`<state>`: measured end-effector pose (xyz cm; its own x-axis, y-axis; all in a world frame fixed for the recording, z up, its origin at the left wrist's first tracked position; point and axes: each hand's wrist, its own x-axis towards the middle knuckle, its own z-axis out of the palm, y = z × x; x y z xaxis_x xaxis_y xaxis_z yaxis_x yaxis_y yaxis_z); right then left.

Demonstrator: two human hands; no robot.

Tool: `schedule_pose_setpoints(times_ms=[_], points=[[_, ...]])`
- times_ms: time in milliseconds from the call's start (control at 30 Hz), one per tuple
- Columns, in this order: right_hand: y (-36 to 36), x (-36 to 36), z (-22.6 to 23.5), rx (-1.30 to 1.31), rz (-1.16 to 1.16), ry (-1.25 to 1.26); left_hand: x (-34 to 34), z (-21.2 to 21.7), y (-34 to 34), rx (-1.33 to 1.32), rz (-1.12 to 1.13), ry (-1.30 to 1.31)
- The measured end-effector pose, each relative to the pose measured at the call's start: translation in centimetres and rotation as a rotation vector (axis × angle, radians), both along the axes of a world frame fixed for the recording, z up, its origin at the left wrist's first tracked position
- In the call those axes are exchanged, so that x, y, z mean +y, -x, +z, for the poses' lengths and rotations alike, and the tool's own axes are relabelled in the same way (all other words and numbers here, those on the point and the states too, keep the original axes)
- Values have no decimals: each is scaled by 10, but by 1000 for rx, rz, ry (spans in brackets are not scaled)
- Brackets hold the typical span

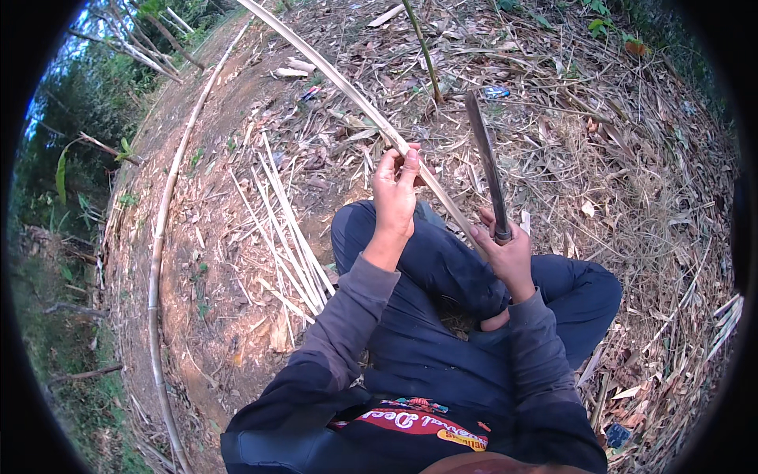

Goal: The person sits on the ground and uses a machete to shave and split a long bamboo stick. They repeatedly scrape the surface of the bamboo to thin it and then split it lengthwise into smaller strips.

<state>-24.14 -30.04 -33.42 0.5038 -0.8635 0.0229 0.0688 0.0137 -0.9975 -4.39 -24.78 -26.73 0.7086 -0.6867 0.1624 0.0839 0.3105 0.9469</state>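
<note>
A long pale split-bamboo strip (339, 81) slants from the top of the view down across my lap. Partway along it, my left hand (396, 189) pinches the strip between thumb and fingers. My right hand (506, 246) grips the handle of a machete (487, 158), whose dark blade points up and away from me. The strip's lower end reaches my right hand's thumb; whether that hand also holds it I cannot tell. The blade and the strip stand apart. Both hands are above my crossed legs (442, 316) in dark trousers.
Several thin pale strips (288, 237) lie in a loose bundle on the ground to my left. Beyond them a long bamboo pole (160, 237) curves along the slope edge. Dry leaves cover the ground, with a thin green stem (426, 55) rising ahead and a blue wrapper (496, 92) nearby.
</note>
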Motion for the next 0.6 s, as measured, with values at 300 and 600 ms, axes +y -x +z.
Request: schedule_pose_setpoints(times_ms=[300,600], points=[[27,-17,-30,27,236,-209,26,-8,24,-9,43,-109],[32,-32,-36,-81,79,-263,52,16,10,-91,-67,-206]])
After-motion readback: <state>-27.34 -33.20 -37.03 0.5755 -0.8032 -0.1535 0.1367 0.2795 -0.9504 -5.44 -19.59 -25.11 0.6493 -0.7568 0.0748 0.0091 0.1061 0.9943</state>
